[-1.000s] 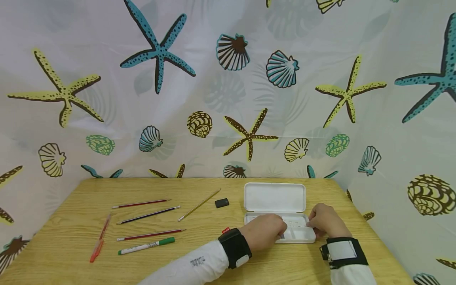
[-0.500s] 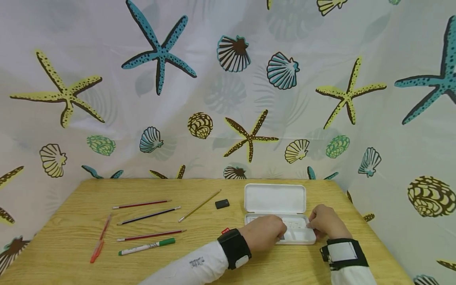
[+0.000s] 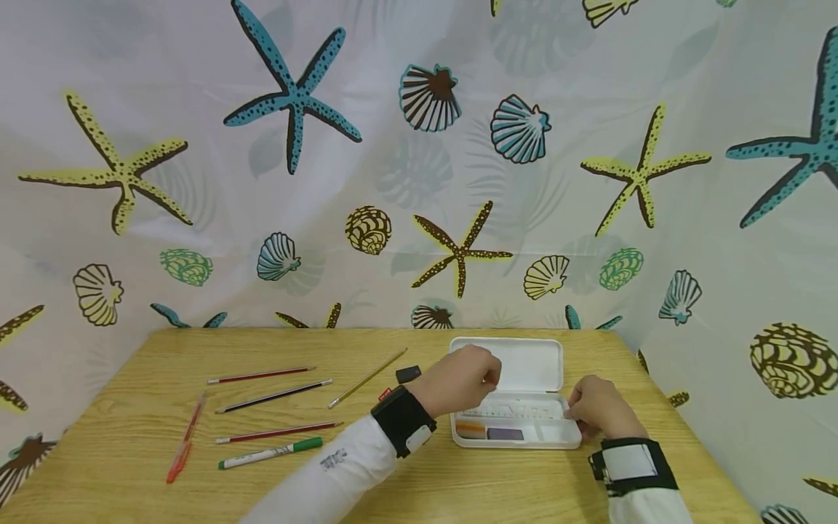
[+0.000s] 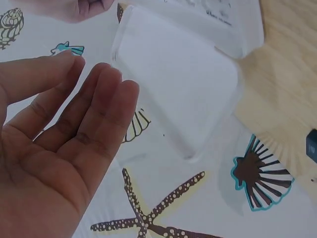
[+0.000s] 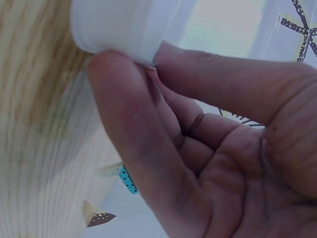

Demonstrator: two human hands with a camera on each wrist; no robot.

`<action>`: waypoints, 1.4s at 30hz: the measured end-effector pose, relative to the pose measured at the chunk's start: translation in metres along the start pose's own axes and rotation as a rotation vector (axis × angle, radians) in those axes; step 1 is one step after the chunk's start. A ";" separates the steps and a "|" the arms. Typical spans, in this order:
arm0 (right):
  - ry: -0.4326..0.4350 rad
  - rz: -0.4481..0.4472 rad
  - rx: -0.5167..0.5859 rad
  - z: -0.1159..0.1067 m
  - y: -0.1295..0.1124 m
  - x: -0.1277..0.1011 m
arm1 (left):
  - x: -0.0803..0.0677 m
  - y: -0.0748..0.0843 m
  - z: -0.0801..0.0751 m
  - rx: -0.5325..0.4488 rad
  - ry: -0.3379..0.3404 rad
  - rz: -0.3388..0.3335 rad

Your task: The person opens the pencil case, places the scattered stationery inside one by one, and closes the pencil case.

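A white pencil case lies with its lid back on the right half of the table. My right hand pinches its right rim; in the right wrist view thumb and forefinger meet at the white case corner. Inside lie a clear ruler, a small orange block and a grey-purple block. Above the case's left side hovers my left hand, covering part of the lid. Its fingers are loosely bent in the left wrist view, with nothing visible between them.
A black eraser and a yellow pencil lie left of the case. Farther left are two red pencils, a dark pencil, a green-capped marker and a red pen. A patterned curtain hangs behind the table.
My left hand has lifted out of the case and moved up and left, uncovering the orange and grey-purple blocks. The right hand stays at the case's rim.
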State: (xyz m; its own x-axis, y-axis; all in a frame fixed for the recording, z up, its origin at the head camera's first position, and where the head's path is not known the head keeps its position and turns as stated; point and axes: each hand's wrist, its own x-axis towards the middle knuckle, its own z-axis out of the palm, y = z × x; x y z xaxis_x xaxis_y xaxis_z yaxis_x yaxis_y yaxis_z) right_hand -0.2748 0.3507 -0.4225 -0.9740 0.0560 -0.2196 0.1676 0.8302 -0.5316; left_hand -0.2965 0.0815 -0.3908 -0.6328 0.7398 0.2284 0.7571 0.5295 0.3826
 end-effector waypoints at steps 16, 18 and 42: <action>0.001 0.012 0.011 0.001 0.002 0.000 | -0.019 -0.048 -0.037 0.041 0.149 -0.126; 0.001 0.010 0.009 0.001 0.002 0.000 | -0.022 -0.054 -0.037 0.043 0.153 -0.146; 0.002 0.017 -0.013 0.001 0.000 0.000 | -0.031 -0.092 -0.008 0.073 0.008 -0.419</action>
State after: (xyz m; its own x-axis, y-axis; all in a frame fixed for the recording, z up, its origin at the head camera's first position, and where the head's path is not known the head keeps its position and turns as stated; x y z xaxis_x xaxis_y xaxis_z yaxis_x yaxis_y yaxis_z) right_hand -0.2744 0.3496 -0.4231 -0.9712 0.0714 -0.2275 0.1826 0.8362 -0.5172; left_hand -0.3479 0.0068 -0.4255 -0.8895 0.4510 0.0737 0.4433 0.8122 0.3793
